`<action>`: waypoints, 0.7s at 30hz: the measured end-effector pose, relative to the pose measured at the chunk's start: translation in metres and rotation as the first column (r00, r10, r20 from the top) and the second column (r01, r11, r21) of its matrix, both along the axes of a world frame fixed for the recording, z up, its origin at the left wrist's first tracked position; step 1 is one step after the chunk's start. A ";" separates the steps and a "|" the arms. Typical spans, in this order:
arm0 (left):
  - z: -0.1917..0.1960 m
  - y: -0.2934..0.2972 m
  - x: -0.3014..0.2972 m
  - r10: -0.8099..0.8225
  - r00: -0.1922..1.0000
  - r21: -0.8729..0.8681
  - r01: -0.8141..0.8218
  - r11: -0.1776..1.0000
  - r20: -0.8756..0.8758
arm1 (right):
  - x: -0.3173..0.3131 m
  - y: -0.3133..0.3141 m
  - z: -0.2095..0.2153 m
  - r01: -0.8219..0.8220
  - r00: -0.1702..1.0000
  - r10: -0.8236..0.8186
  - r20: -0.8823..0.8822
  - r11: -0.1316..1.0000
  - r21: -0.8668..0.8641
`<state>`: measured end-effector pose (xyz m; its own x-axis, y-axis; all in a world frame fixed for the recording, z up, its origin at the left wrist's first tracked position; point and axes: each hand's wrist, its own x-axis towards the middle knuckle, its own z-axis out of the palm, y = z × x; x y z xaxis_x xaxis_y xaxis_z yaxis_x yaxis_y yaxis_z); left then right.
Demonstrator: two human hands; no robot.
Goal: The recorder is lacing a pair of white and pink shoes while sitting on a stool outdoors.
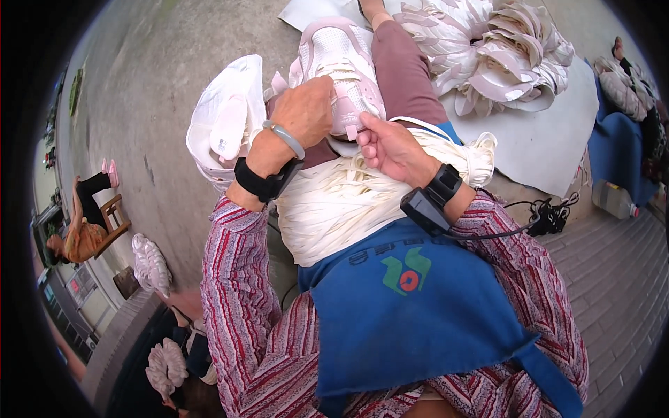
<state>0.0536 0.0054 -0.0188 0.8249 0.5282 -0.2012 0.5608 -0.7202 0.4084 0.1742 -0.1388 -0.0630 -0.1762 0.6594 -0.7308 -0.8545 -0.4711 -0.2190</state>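
A pale pink and white shoe upper (339, 52) lies across my lap, with white lace threaded through its middle. My left hand (304, 110) is closed over its left side; the fingertips and anything in them are hidden. At its near right edge, my right hand (398, 150) is closed, thumb and forefinger pinching what looks like a white shoelace beside the pink tab (352, 132). Beneath both hands, a thick bundle of white shoelaces (334, 209) rests on my blue apron (418, 327). Another white and pink upper (230, 125) sits beside my left wrist.
A big heap of similar uppers (502, 56) lies on a white sheet (550, 146) at the far right. Black cables (550, 214) and a plastic jug (613, 198) are on the right. More uppers (151, 265) lie at left, where a person (80, 223) sits on a chair.
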 end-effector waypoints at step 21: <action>-0.019 -0.016 -0.006 0.117 0.972 0.098 -0.140 0.985 0.205 | 0.000 0.000 0.000 -0.002 1.000 0.002 -0.002 1.000 -0.011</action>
